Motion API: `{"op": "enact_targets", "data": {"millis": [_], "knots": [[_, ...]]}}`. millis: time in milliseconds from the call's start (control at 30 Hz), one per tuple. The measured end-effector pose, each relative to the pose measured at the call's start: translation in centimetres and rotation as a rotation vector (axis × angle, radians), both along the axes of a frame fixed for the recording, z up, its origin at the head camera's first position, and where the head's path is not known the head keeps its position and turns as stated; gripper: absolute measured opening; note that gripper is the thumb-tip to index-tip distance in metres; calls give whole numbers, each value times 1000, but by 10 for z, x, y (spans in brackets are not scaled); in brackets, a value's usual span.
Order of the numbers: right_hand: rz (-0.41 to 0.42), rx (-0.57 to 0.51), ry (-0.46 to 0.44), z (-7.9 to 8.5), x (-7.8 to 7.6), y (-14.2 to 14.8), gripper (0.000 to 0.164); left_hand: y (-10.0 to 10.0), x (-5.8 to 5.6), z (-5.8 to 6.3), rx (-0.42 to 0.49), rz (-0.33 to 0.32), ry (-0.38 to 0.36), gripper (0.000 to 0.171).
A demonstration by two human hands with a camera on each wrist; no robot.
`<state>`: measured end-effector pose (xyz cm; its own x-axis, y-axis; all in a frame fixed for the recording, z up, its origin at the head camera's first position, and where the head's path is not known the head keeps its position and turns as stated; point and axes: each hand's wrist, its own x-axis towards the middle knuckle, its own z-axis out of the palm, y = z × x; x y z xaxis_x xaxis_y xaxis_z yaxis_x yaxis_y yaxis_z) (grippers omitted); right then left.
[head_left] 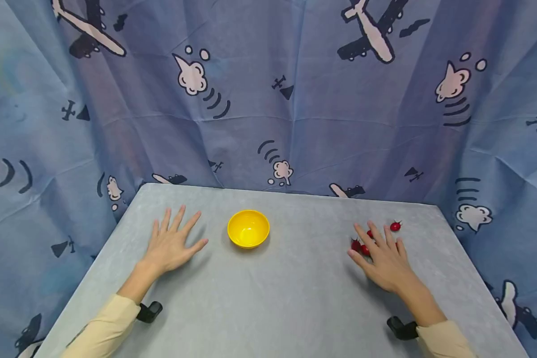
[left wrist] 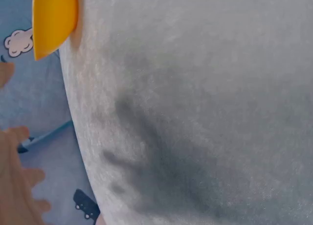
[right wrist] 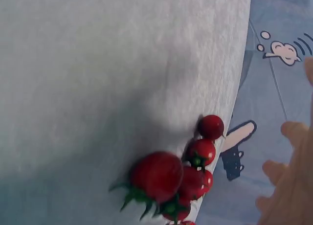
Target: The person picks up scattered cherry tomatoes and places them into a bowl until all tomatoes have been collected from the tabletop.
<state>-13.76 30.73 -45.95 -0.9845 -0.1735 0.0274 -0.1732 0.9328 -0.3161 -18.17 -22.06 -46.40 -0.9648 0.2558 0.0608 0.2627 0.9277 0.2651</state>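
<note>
My left hand (head_left: 169, 245) is held over the left part of the table with fingers spread and nothing in it. To its right stands a yellow bowl (head_left: 248, 228), its visible inside bare; the bowl's side (left wrist: 54, 22) also shows at the top of the left wrist view. On the right, my right hand (head_left: 385, 259) hovers with straight, spread fingers above several small red cherry tomatoes (head_left: 355, 244). It partly hides them in the head view. The right wrist view shows the tomatoes bunched together, the nearest tomato (right wrist: 157, 177) with green sepals.
One cherry tomato (head_left: 395, 226) lies a little apart, toward the far right of the grey table (head_left: 268, 308). A blue curtain (head_left: 250, 99) printed with airplanes hangs behind the table's back edge and along both sides.
</note>
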Motion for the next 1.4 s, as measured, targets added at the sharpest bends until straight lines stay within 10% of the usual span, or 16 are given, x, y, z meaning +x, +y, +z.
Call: {"op": "enact_targets", "data": {"millis": [233,467,1133,1400], "knots": [[73,-263,90,4,8,24,60,-2,-10,-3,500,-165,-96,64],[-22,-382,141,7,19,53,27,6,-23,-12,845,-156,-175,42],[-84,-474,88,-19,61,89,30,48,-22,-22,962,-193,-255,46],[-109,-428,-130,-24,61,89,51,55,-21,-27,899,-152,-233,49]]}}
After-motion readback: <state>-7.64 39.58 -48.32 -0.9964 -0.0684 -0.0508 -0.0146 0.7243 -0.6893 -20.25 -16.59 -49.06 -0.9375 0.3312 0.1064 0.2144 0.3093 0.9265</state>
